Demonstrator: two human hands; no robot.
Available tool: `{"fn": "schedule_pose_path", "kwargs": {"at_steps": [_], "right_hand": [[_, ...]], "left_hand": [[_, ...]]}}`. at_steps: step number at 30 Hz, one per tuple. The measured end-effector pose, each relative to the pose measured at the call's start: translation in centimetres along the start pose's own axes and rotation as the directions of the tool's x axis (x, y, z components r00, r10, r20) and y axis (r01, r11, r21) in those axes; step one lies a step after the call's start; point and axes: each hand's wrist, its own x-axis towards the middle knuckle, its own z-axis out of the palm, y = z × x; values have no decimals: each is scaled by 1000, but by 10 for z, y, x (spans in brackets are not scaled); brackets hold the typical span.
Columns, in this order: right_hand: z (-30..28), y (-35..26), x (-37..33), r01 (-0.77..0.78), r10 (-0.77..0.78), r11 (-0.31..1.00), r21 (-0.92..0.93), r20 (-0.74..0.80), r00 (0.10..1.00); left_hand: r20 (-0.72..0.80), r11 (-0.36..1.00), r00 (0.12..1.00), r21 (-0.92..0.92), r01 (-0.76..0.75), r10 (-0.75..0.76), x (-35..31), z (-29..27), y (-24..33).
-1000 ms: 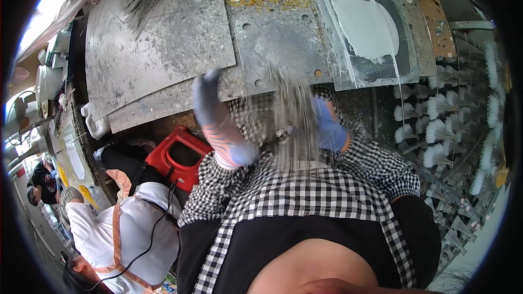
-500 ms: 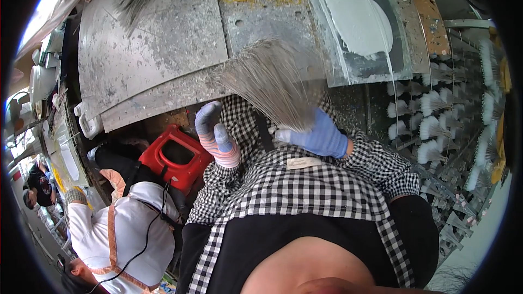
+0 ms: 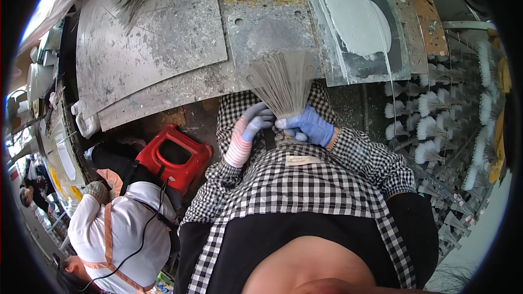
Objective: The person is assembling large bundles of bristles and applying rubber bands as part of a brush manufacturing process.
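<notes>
We are holding the grey bristle bundle (image 3: 281, 84) by its narrow base, our right hand (image 3: 311, 126) clamped around it, while its loose ends are fanning out over the near edge of the metal surface (image 3: 245, 39). Our left hand (image 3: 251, 124) is hovering just beside that base, fingers bent; we cannot tell whether it is gripping anything. If our right hand is squeezing too lightly, strands could be slipping free; ends catching on the edge could be bending.

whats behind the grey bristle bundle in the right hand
The worn metal plate shows past the fanned tips of the bundle, and checkered cloth beside its narrower part. What lies directly behind it and the right hand gripping it is covered.
</notes>
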Motion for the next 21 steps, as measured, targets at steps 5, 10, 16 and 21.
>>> {"fn": "schedule_pose_path", "kwargs": {"at_steps": [5,10,16,21], "right_hand": [[4,-1,-5,-98,38,964,249,235,971],[1,-1,1,-89,33,966,243,227,973],[26,-20,-21,846,-903,140,-514,286,322],[11,34,7,65,-64,996,-55,28,998]], "left_hand": [[305,960,910,103,262,-281,41,19,19],[280,968,928,120,218,-244,60,17,6],[719,738,520,14,-674,461,55,40,33],[383,882,807,336,332,-450,12,19,10]]}}
